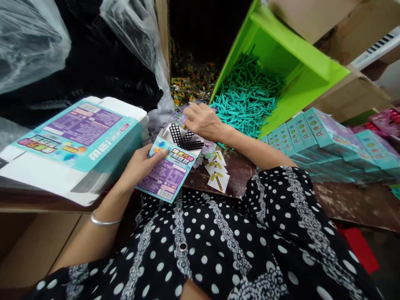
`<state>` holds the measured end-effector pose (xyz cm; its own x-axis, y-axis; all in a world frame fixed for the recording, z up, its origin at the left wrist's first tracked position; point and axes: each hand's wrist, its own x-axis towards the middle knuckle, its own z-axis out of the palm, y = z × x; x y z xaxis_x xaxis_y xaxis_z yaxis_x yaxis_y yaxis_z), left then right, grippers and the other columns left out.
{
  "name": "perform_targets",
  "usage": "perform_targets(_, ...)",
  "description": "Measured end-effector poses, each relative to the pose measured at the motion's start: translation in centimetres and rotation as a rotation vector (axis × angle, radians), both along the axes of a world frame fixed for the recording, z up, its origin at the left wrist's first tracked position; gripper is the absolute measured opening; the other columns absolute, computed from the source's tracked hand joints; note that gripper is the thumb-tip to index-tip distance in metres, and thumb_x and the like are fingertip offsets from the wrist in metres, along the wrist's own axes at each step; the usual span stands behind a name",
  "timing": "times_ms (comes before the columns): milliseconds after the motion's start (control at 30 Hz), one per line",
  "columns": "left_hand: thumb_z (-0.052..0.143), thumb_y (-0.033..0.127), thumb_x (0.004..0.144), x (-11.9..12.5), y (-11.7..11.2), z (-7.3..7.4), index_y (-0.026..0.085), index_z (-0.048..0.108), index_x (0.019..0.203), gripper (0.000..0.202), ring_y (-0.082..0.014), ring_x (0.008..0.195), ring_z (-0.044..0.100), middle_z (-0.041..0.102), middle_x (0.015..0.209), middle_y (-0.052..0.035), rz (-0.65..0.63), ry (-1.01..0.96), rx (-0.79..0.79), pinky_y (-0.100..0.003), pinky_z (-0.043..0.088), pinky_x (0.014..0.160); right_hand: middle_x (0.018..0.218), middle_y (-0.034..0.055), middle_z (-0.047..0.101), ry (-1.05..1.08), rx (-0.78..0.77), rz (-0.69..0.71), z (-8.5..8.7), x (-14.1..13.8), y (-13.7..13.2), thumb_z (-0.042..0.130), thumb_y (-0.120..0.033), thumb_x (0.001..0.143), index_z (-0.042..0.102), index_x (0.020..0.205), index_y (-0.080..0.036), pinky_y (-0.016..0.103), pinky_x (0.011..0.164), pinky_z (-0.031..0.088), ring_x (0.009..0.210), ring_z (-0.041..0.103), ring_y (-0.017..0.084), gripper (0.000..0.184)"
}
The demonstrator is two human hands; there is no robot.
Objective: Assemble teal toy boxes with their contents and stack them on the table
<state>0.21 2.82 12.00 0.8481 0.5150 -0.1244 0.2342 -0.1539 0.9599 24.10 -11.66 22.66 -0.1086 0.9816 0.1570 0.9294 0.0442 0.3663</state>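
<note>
My left hand [142, 162] grips a small turquoise and purple printed box [167, 173] by its side, thumb on the printed face. From the box's open top stick out black plastic lattice pieces [184, 137]. Just beyond them, my right hand [203, 121] has its fingers curled down over a heap of small pale packets [156, 125]; its fingertips are hidden, so what they hold cannot be made out. Several white cards printed with a yellow and black pickaxe [218, 179] lie fanned on the table beside the box.
A large open turquoise carton [71, 129] stands at left, near clear plastic bags [28, 46]. At right, a tilted green bin [296, 54] holds many thin teal pieces [246, 104]. Stacked small turquoise boxes [325, 133] line the brown table [353, 200]. Colourful packets [187, 89] lie behind.
</note>
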Motion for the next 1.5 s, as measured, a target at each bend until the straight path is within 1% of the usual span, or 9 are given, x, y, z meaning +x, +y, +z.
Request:
perform_targets(133, 0.086, 0.094, 0.070, 0.6, -1.6, 0.2, 0.018, 0.079, 0.095, 0.080, -0.0264, 0.077, 0.068, 0.079, 0.086, -0.0071, 0.070, -0.149, -0.024, -0.033, 0.052, 0.069, 0.122, 0.0109, 0.065, -0.089, 0.059, 0.126, 2.4, -1.2, -0.1, 0.042, -0.008, 0.114, 0.071, 0.106, -0.017, 0.058, 0.107, 0.057, 0.127, 0.061, 0.029, 0.032)
perform_targets(467, 0.087, 0.075, 0.080, 2.2, -4.3, -0.7, 0.021, 0.073, 0.086, 0.056, -0.0198, 0.070, 0.058, 0.070, 0.078, -0.0007, 0.138, -0.393, -0.033, -0.031, 0.049, 0.069, 0.100, 0.0043, 0.063, -0.142, 0.020, 0.138, 7.2, -3.1, -0.1, 0.037, -0.017, 0.115, 0.075, 0.100, -0.018, 0.065, 0.109, 0.057, 0.118, 0.069, 0.024, 0.041)
perform_targets(633, 0.084, 0.078, 0.083, 1.8, -4.0, -1.0, 0.022, 0.071, 0.085, 0.057, -0.0201, 0.071, 0.057, 0.069, 0.078, -0.0001, 0.221, -0.454, -0.018, -0.032, 0.047, 0.068, 0.089, 0.0027, 0.065, 0.013, 0.177, 0.050, 12.1, -2.2, -1.5, 0.048, -0.021, 0.114, 0.066, 0.099, -0.023, 0.041, 0.095, 0.061, 0.099, 0.069, 0.020, 0.024)
perform_targets(767, 0.084, 0.081, 0.082, 1.0, -3.2, -1.4, 0.022, 0.072, 0.086, 0.060, -0.0215, 0.074, 0.061, 0.071, 0.081, -0.0012, 0.227, -0.392, 0.009, -0.032, 0.049, 0.071, 0.083, -0.0017, 0.062, 0.397, 0.441, -0.063, 14.3, -1.3, -4.0, 0.068, -0.033, 0.109, 0.055, 0.095, -0.026, 0.028, 0.073, 0.051, 0.073, 0.056, 0.014, 0.020)
perform_targets(867, 0.085, 0.082, 0.081, 0.5, -2.9, -1.7, 0.021, 0.074, 0.089, 0.063, -0.0225, 0.077, 0.064, 0.074, 0.084, -0.0025, 0.226, -0.341, -0.011, -0.033, 0.051, 0.072, 0.079, -0.0043, 0.059, 0.698, 0.493, -0.096, 13.0, -1.3, -5.0, 0.073, -0.039, 0.109, 0.053, 0.094, -0.026, 0.026, 0.068, 0.044, 0.068, 0.049, 0.011, 0.028)
perform_targets(967, 0.085, 0.081, 0.080, 0.3, -3.1, -2.0, 0.021, 0.075, 0.091, 0.062, -0.0229, 0.077, 0.064, 0.075, 0.086, -0.0030, 0.237, -0.309, -0.035, -0.033, 0.051, 0.071, 0.076, -0.0051, 0.059, 0.829, 0.321, -0.152, 10.5, -1.5, -5.3, 0.074, -0.032, 0.105, 0.058, 0.098, -0.023, 0.026, 0.069, 0.041, 0.070, 0.049, 0.011, 0.019)
perform_targets(1100, 0.085, 0.076, 0.081, -0.1, -3.6, -1.8, 0.021, 0.074, 0.091, 0.056, -0.0234, 0.079, 0.065, 0.075, 0.086, -0.0025, 0.186, -0.275, -0.022, -0.032, 0.051, 0.072, 0.080, -0.0027, 0.064, 0.783, 0.010, -0.192, 8.9, -1.6, -5.1, 0.071, -0.013, 0.095, 0.065, 0.094, -0.018, 0.030, 0.080, 0.042, 0.078, 0.053, 0.012, 0.008)
perform_targets(1333, 0.086, 0.075, 0.083, -0.2, -4.8, -1.0, 0.020, 0.078, 0.094, 0.057, -0.0266, 0.084, 0.068, 0.079, 0.090, -0.0047, 0.041, -0.226, 0.038, -0.036, 0.053, 0.079, 0.085, -0.0025, 0.065, 0.696, -0.313, -0.050, 7.5, -1.7, -3.7, 0.068, -0.010, 0.095, 0.071, 0.091, -0.018, 0.033, 0.093, 0.040, 0.084, 0.055, 0.013, 0.009)
perform_targets(1500, 0.087, 0.079, 0.083, 0.3, -5.1, -1.1, 0.019, 0.081, 0.101, 0.063, -0.0254, 0.082, 0.070, 0.080, 0.093, -0.0062, 0.018, -0.275, -0.093, -0.035, 0.056, 0.077, 0.089, -0.0003, 0.068, 0.748, -0.228, -0.001, 3.7, -3.7, -2.3, 0.062, -0.012, 0.102, 0.071, 0.099, -0.019, 0.033, 0.096, 0.042, 0.087, 0.057, 0.015, 0.011)
